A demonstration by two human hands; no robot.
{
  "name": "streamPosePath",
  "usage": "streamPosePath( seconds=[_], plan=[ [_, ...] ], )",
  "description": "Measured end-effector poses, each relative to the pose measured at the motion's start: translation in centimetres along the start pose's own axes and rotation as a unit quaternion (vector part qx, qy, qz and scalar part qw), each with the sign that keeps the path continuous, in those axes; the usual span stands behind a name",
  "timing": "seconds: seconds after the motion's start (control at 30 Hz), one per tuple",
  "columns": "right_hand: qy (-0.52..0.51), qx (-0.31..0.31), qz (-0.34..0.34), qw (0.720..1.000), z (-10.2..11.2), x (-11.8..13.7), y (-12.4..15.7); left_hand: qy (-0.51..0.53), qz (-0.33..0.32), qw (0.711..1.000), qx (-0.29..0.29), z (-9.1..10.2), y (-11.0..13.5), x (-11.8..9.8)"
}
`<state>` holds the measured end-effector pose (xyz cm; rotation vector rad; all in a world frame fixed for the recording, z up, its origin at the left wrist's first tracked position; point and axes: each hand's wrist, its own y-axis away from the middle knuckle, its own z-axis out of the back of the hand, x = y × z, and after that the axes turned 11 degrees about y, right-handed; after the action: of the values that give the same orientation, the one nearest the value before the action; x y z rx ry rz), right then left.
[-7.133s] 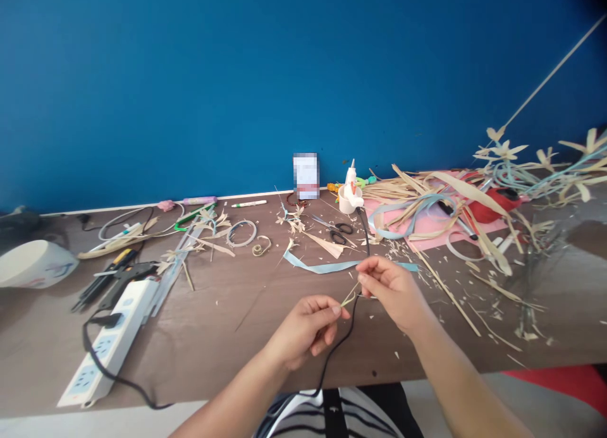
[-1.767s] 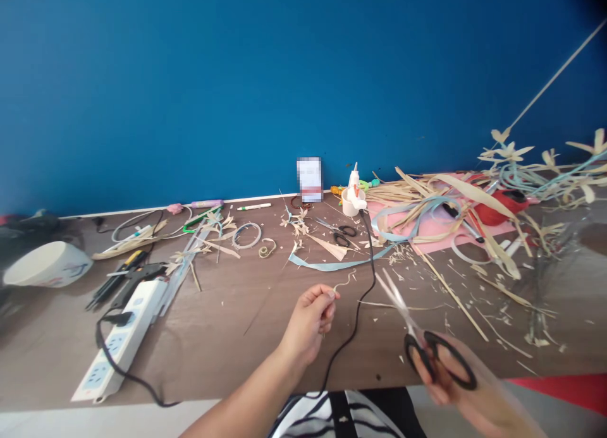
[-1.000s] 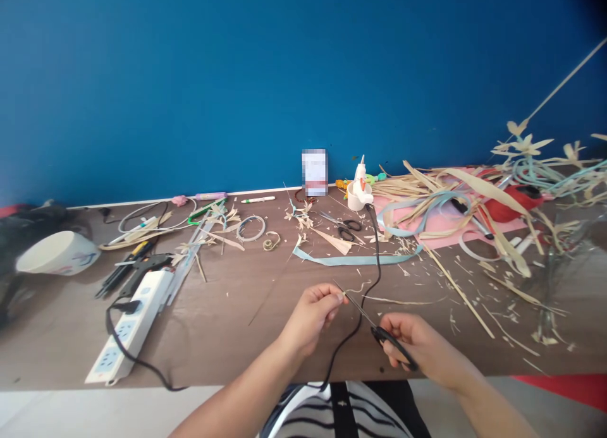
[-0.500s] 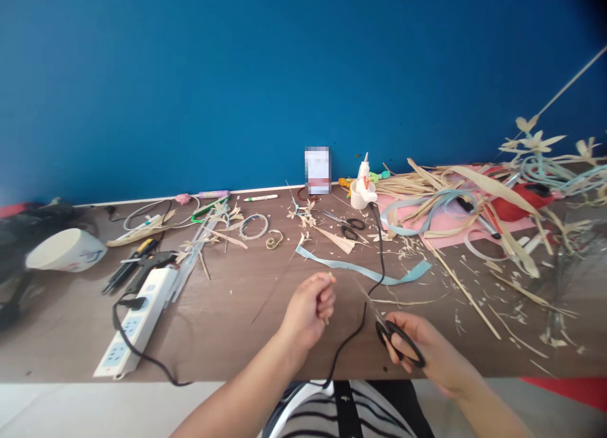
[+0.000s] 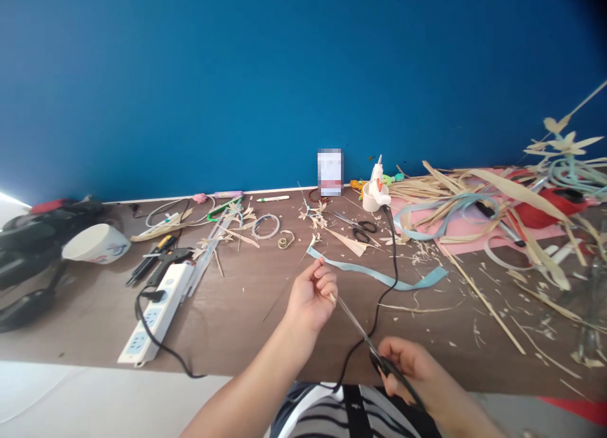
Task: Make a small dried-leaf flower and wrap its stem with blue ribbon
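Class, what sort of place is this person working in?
Probably a craft worktable: pale dried leaf strips litter the brown tabletop, a white glue gun stands at the back, and the right hand holds black-handled scissors.

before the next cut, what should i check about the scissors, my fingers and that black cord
1. Grip of right hand on scissors: ok, fingers are through the black handles.
2. Blade tips clear of left hand: not ok, the tips sit right at its fingertips.
3. Whatever the left hand pinches: cannot tell, too small to see.
4. Blades clear of black cord: not ok, it crosses them near the handles in this view.
5. Blades open or shut: cannot tell, they read as one thin line.
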<state>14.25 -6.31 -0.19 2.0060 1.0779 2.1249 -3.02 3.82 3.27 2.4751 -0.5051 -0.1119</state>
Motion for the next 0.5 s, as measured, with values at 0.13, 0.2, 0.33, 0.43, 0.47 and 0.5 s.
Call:
streamPosePath(
  seconds=[0.13,0.2,0.33,0.43,0.47,0.5],
  plan=[
    [0.105,-0.032,0.002,0.994,0.8,0.9,0.1,0.004,0.032,0.999,-0.014,-0.1,0.4,0.0],
    [0.145,-0.04,0.006,0.989,1.1,1.1,0.1,0.016,0.049,0.999,-0.012,-0.2,0.5,0.1],
    [0.191,-0.049,0.027,0.98,1.7,1.2,0.2,0.011,0.073,0.997,-0.013,-0.2,0.9,0.2],
    [0.223,-0.052,0.034,0.973,2.1,1.2,0.2,-0.007,0.081,0.996,-0.023,-0.1,0.9,0.3],
    [0.234,-0.053,0.036,0.97,2.3,1.3,0.2,-0.009,0.085,0.996,-0.026,0.0,0.9,0.4],
    [0.245,-0.054,0.04,0.967,2.4,1.3,0.2,-0.009,0.091,0.995,-0.028,0.1,0.9,0.4]
  ],
)
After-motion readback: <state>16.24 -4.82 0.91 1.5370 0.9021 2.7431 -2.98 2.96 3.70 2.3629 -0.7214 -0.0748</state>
